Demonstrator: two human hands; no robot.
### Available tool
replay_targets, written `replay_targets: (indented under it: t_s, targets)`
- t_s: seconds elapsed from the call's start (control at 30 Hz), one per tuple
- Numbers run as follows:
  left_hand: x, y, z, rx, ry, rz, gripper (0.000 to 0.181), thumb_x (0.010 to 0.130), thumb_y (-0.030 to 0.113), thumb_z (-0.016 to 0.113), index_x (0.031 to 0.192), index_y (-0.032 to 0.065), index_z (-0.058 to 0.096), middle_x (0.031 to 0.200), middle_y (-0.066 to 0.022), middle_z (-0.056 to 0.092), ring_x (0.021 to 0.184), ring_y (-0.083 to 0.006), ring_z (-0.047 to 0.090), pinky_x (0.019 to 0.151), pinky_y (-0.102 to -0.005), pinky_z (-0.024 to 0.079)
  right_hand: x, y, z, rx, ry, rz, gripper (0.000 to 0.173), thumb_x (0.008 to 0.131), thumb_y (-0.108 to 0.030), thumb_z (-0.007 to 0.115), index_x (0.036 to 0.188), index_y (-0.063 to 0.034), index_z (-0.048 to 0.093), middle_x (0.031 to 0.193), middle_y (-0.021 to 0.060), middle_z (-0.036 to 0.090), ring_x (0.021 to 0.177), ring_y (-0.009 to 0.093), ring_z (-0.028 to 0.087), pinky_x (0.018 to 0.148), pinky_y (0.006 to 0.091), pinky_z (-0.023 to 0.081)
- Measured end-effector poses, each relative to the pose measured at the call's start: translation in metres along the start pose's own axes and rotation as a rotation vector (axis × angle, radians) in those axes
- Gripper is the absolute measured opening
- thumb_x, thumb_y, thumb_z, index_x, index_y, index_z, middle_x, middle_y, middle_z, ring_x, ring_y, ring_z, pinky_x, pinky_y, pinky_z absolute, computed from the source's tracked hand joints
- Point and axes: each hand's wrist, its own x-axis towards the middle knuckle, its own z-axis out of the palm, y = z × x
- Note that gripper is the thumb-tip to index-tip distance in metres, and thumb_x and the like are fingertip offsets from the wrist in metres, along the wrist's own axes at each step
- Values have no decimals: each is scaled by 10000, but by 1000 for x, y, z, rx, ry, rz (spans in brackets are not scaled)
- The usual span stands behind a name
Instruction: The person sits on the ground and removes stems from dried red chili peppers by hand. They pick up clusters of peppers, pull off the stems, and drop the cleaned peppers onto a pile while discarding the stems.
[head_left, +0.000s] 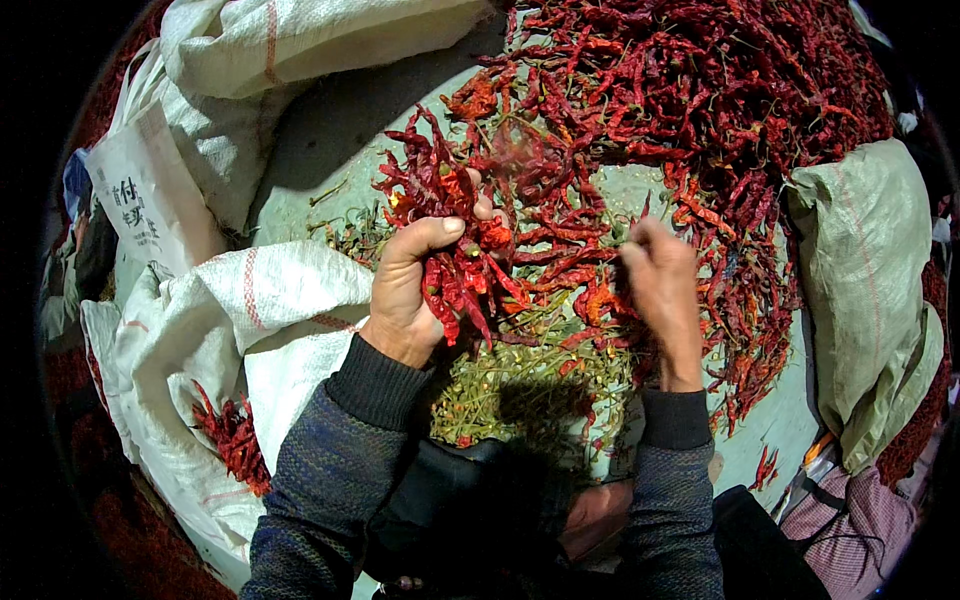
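A bunch of dried red chili peppers (435, 180) is gripped in my left hand (412, 277), the thumb pressed over it and pods sticking out above and below. To its right, my right hand (664, 277) is blurred, its fingers curled above loose chilies; whether a pod or stem is between the fingertips cannot be told. Under and between the hands lie scattered dried chilies (559, 255). Closer to my body spreads a heap of greenish-yellow chili stems (480, 382), partly in shadow.
A large pile of dried chilies (712, 82) fills the far right. White woven sacks (300, 285) lie at the left, one with chilies (234, 442) in its opening. A printed white bag (150, 195) stands behind. A pale green sack (862, 277) and checkered pink cloth (855, 532) are at the right.
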Motion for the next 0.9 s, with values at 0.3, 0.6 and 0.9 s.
replay_targets:
  t_s: [0.3, 0.6, 0.9]
  targets:
    - [-7, -30, 16, 352, 61, -155, 390, 752, -36, 578, 1141, -55, 576, 1079, -169, 667, 959, -228, 659, 906, -353, 530, -22, -3, -30, 1014, 269, -20, 74, 839, -18, 617, 895, -18, 569, 751, 44, 588, 666, 112, 592, 599, 254, 486]
    - [-12, -42, 26, 569, 113, -127, 461, 715, -48, 620, 1173, -8, 587, 1059, -88, 676, 926, -172, 652, 891, -334, 510, -54, -48, 9, 741, -92, -142, 32, 866, 9, 567, 895, 20, 574, 980, 118, 687, 905, 144, 623, 797, 293, 480]
    - [-13, -41, 35, 943, 52, -85, 335, 699, -62, 636, 1031, -12, 640, 935, -23, 677, 780, -97, 615, 746, -257, 506, -62, -47, -4, -59, -103, -320, 102, 824, -99, 587, 880, -25, 544, 791, 174, 559, 793, 386, 581, 669, 483, 439]
